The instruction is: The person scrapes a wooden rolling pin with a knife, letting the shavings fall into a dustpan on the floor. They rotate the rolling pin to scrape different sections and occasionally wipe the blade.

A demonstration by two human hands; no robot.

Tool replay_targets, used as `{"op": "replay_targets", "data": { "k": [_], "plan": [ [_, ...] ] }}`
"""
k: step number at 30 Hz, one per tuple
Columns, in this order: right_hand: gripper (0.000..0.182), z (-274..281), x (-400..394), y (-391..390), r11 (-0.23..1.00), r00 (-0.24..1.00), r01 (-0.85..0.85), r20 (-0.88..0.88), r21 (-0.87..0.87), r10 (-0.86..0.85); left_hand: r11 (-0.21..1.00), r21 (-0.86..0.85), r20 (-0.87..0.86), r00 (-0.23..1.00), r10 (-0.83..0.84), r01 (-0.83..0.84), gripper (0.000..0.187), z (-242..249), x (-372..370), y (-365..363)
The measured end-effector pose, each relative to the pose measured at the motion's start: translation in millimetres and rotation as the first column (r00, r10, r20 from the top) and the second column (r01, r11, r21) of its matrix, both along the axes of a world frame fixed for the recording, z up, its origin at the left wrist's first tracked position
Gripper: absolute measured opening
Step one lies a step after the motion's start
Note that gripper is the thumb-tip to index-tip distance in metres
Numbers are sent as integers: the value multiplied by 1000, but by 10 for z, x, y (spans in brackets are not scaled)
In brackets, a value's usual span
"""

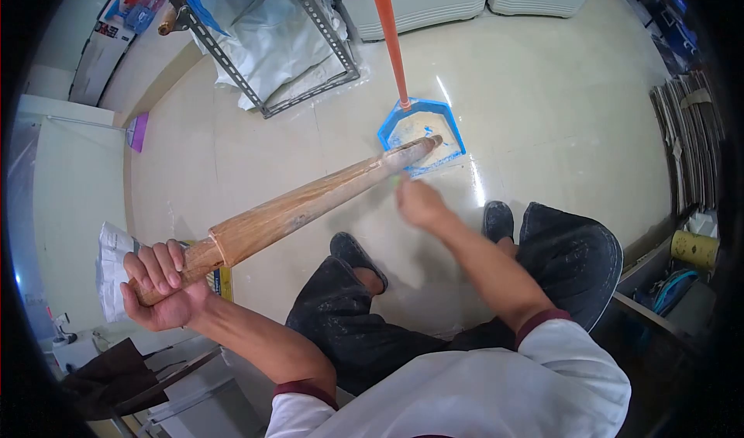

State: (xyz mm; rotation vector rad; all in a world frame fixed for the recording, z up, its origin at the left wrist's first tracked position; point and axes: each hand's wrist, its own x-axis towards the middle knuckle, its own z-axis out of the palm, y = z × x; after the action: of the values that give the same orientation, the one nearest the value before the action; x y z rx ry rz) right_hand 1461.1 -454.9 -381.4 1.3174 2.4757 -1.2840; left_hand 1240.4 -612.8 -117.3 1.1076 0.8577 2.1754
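A long wooden rolling pin slants across the view, its thick barrel marked with pale residue toward the far end. My left hand is wrapped round its near handle at the lower left. Close beside the far end of the barrel is my right hand, closed and slightly blurred. A small greenish edge shows at its fingers, but I cannot tell what it is. Below the pin's far end, a blue dustpan with an orange pole rests on the floor, with pale powder and blue flecks in it.
A slotted metal rack with white sacks stands at the upper left. Flattened cardboard is stacked at the right, above an open drawer. Cream tiled floor surrounds the dustpan. A purple object lies by the left wall.
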Motion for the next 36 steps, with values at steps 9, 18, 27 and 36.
{"op": "replay_targets", "data": {
  "k": [9,18,27,36],
  "plan": [
    [29,650,-88,-66,997,996,-47,-73,-57,43,1000,2,-18,1000,-8,9,25,-30,-81,-7],
    [30,-361,90,364,999,1000,-9,4,43,9,1000,14,-14,1000,-25,25,25,-85,-200,-68],
    [27,-1044,292,632,995,993,94,72,19,-95,1000,14,-7,1000,-15,15,25,-114,-262,-94],
    [31,-1370,397,802,996,986,89,146,-15,-86,1000,8,4,1000,-3,3,24,-141,-318,-108]
  ]
}}
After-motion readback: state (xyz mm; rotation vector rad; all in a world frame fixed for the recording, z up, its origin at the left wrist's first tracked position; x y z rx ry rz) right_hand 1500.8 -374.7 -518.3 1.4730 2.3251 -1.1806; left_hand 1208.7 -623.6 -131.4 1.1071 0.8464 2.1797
